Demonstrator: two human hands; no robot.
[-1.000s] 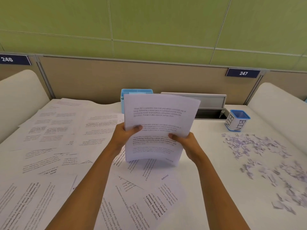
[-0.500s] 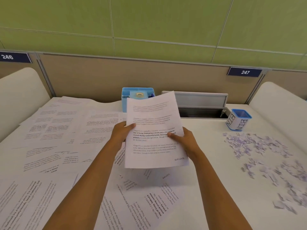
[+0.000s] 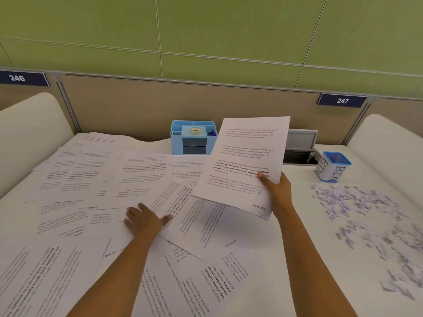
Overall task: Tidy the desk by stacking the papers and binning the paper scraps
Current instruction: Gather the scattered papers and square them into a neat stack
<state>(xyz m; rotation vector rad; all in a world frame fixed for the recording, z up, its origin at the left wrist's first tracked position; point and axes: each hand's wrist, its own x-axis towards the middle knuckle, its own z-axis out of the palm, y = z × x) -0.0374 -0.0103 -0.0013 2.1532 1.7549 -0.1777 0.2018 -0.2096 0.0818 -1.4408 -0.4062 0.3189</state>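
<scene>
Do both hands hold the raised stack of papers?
No, only the right hand grips the stack of papers, while the left hand rests on the loose sheets.

The far wall (image 3: 229, 30) was green with thin pale seams; the partition (image 3: 137, 106) below was beige, its two plates (image 3: 342, 100) navy with white digits. The desk (image 3: 270, 294) was white. The papers (image 3: 91, 179) on the left were white with black print — some lines bold — as were the raised sheets (image 3: 245, 161). The organiser (image 3: 178, 145) was light blue with dark drawers. The bin (image 3: 332, 172) on the right was white, blue-rimmed, black-lettered; the scraps (image 3: 366, 213) near it pale lilac-white.
</scene>
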